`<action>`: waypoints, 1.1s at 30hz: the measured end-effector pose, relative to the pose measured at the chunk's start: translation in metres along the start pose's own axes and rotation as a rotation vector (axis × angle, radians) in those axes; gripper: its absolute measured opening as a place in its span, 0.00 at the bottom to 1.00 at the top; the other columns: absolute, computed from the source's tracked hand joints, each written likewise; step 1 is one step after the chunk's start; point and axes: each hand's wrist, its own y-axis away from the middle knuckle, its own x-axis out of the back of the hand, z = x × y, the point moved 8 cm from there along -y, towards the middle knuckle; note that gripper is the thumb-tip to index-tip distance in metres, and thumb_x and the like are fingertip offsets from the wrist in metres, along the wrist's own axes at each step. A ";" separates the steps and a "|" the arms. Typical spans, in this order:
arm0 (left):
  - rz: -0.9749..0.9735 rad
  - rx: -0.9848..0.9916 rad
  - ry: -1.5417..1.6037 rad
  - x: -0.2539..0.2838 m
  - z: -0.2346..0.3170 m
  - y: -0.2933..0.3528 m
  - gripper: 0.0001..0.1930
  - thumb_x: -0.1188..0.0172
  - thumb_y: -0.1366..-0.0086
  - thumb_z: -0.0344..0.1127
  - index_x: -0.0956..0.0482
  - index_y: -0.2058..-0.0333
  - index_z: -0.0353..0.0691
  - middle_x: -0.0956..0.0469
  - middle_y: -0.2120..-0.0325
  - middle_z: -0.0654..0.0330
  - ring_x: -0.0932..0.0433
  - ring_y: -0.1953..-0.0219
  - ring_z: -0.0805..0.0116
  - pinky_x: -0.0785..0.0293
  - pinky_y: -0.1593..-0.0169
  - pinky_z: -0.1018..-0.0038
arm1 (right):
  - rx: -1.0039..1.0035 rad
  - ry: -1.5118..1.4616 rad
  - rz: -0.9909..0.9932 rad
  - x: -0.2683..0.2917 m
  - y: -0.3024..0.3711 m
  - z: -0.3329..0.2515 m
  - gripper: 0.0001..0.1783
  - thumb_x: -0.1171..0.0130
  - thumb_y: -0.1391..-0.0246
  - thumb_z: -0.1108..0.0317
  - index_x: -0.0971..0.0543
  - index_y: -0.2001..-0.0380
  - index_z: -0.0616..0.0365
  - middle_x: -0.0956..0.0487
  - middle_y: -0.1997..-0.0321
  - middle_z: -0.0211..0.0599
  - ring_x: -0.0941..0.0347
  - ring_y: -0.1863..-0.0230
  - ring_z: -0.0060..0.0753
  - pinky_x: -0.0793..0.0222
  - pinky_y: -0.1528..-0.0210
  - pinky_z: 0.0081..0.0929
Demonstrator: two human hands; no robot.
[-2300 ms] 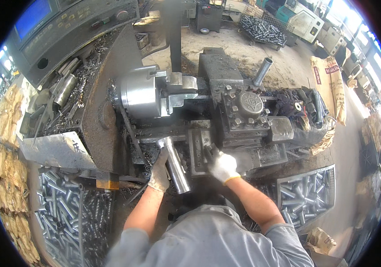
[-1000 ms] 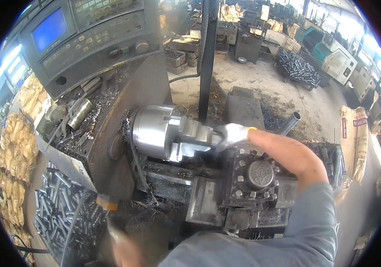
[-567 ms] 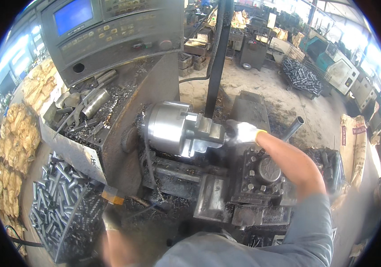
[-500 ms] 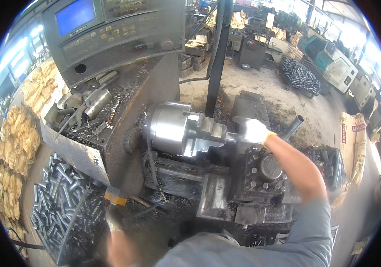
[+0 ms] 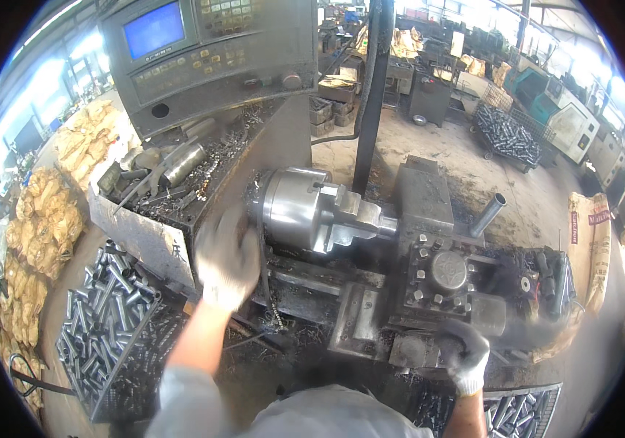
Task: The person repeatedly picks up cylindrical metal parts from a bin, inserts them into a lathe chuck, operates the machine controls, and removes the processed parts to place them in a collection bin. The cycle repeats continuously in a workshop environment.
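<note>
My left hand (image 5: 228, 263), in a dirty white glove, is raised in front of the lathe housing, left of the chuck (image 5: 290, 210). Motion smears its fingers. A short metal tube (image 5: 386, 225) sticks out to the right from the stepped chuck jaws (image 5: 356, 212), apart from both hands. Low on the right, my gloved right hand (image 5: 467, 359) is near the front of the carriage, below the bolted tool post (image 5: 449, 271). Its dark fingers are blurred, and whether they hold anything does not show.
A control panel with a blue screen (image 5: 153, 31) stands at upper left. Metal tubes fill a bin (image 5: 112, 358) at lower left and a tray (image 5: 557, 409) at lower right. A slanted pipe (image 5: 489, 214) rises behind the tool post. Sacks (image 5: 44, 212) line the left side.
My right hand has left the tube at the chuck and come down toward me. The left hand has risen from the lower left to the lathe front. The view has shifted slightly.
</note>
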 end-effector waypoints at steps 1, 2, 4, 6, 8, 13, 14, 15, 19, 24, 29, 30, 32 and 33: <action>0.050 -0.077 0.004 -0.020 0.007 -0.044 0.29 0.39 0.34 0.24 0.29 0.34 0.28 0.16 0.54 0.34 0.15 0.54 0.35 0.18 0.49 0.50 | 0.007 -0.013 0.005 0.002 0.005 0.007 0.16 0.35 0.49 0.82 0.13 0.55 0.67 0.10 0.61 0.46 0.11 0.61 0.34 0.17 0.53 0.30; -0.028 0.007 -0.022 -0.049 -0.001 -0.080 0.34 0.40 0.31 0.28 0.37 0.28 0.30 0.16 0.58 0.34 0.14 0.57 0.35 0.17 0.52 0.48 | 0.024 -0.060 0.022 0.006 0.013 0.012 0.16 0.35 0.49 0.82 0.13 0.55 0.67 0.10 0.60 0.46 0.11 0.61 0.34 0.17 0.53 0.30; -0.080 0.032 -0.299 -0.094 -0.021 -0.146 0.41 0.41 0.30 0.34 0.48 0.22 0.34 0.15 0.59 0.32 0.13 0.59 0.35 0.18 0.54 0.47 | -0.064 -0.011 0.042 0.015 0.029 0.034 0.16 0.34 0.49 0.82 0.13 0.54 0.68 0.10 0.60 0.46 0.11 0.61 0.33 0.17 0.53 0.29; -0.198 0.145 -0.279 -0.127 -0.053 -0.189 0.46 0.42 0.30 0.40 0.56 0.20 0.37 0.14 0.58 0.33 0.13 0.58 0.36 0.18 0.54 0.46 | -0.239 -0.022 0.069 0.027 0.055 0.064 0.16 0.34 0.46 0.81 0.14 0.52 0.68 0.10 0.58 0.45 0.12 0.59 0.30 0.17 0.52 0.28; -0.374 0.328 -0.318 -0.149 -0.083 -0.210 0.47 0.42 0.30 0.41 0.57 0.19 0.40 0.14 0.56 0.33 0.12 0.56 0.37 0.19 0.53 0.46 | -0.341 -0.028 0.119 0.040 0.087 0.088 0.16 0.33 0.43 0.79 0.14 0.51 0.68 0.10 0.57 0.45 0.13 0.56 0.29 0.18 0.50 0.27; -0.109 0.167 -0.231 -0.123 -0.017 -0.189 0.44 0.39 0.28 0.44 0.51 0.21 0.37 0.15 0.50 0.37 0.13 0.52 0.40 0.18 0.48 0.53 | -0.424 0.289 0.234 0.063 0.169 0.133 0.17 0.31 0.44 0.74 0.13 0.51 0.65 0.10 0.56 0.49 0.12 0.54 0.34 0.19 0.48 0.30; 0.078 -0.020 -0.062 -0.102 0.021 -0.164 0.42 0.37 0.27 0.41 0.47 0.22 0.34 0.15 0.52 0.39 0.12 0.54 0.42 0.17 0.48 0.57 | -0.491 0.293 0.266 0.063 0.191 0.141 0.17 0.31 0.45 0.73 0.13 0.52 0.65 0.10 0.56 0.47 0.11 0.54 0.37 0.18 0.49 0.31; 0.084 0.069 0.230 -0.097 0.039 -0.127 0.35 0.37 0.27 0.37 0.38 0.26 0.30 0.15 0.56 0.43 0.13 0.57 0.49 0.16 0.49 0.63 | -0.592 0.346 0.309 0.061 0.216 0.150 0.15 0.32 0.45 0.72 0.13 0.53 0.63 0.11 0.57 0.49 0.11 0.55 0.44 0.18 0.50 0.35; -0.403 -0.256 1.076 -0.096 0.185 0.061 0.15 0.40 0.28 0.29 0.18 0.46 0.29 0.14 0.63 0.51 0.16 0.61 0.60 0.18 0.52 0.62 | -0.988 0.322 0.377 0.044 0.342 0.153 0.20 0.34 0.41 0.62 0.15 0.47 0.59 0.12 0.52 0.52 0.13 0.51 0.53 0.19 0.47 0.39; -1.068 -0.561 1.393 -0.102 0.326 0.263 0.08 0.35 0.34 0.25 0.12 0.57 0.33 0.11 0.63 0.49 0.11 0.61 0.52 0.17 0.53 0.64 | -1.294 0.209 0.591 -0.010 0.511 0.103 0.22 0.35 0.41 0.61 0.15 0.45 0.60 0.11 0.50 0.48 0.13 0.49 0.45 0.20 0.43 0.35; -1.462 -0.688 1.289 -0.135 0.353 0.411 0.11 0.35 0.33 0.31 0.13 0.53 0.37 0.12 0.58 0.47 0.11 0.54 0.47 0.16 0.50 0.62 | -1.474 0.127 0.926 -0.073 0.636 0.065 0.23 0.33 0.43 0.59 0.13 0.47 0.59 0.10 0.51 0.48 0.13 0.49 0.43 0.20 0.43 0.35; -1.503 -0.745 1.197 -0.147 0.345 0.435 0.12 0.36 0.32 0.33 0.14 0.52 0.38 0.12 0.57 0.46 0.12 0.54 0.46 0.16 0.49 0.60 | -1.533 0.131 0.959 -0.083 0.657 0.062 0.23 0.33 0.43 0.58 0.13 0.48 0.59 0.10 0.51 0.48 0.12 0.49 0.42 0.20 0.43 0.35; -1.541 -0.858 1.024 -0.173 0.320 0.471 0.14 0.38 0.30 0.37 0.14 0.50 0.39 0.12 0.56 0.46 0.13 0.52 0.44 0.17 0.47 0.58 | -1.558 0.122 0.999 -0.100 0.682 0.061 0.24 0.32 0.45 0.58 0.13 0.47 0.58 0.11 0.50 0.49 0.13 0.48 0.45 0.20 0.42 0.35; -1.580 -0.845 0.960 -0.185 0.305 0.483 0.15 0.38 0.30 0.39 0.14 0.49 0.40 0.12 0.56 0.45 0.13 0.51 0.43 0.17 0.46 0.57 | -1.496 0.155 0.994 -0.101 0.685 0.057 0.24 0.32 0.44 0.58 0.13 0.47 0.58 0.11 0.49 0.49 0.13 0.47 0.46 0.21 0.41 0.36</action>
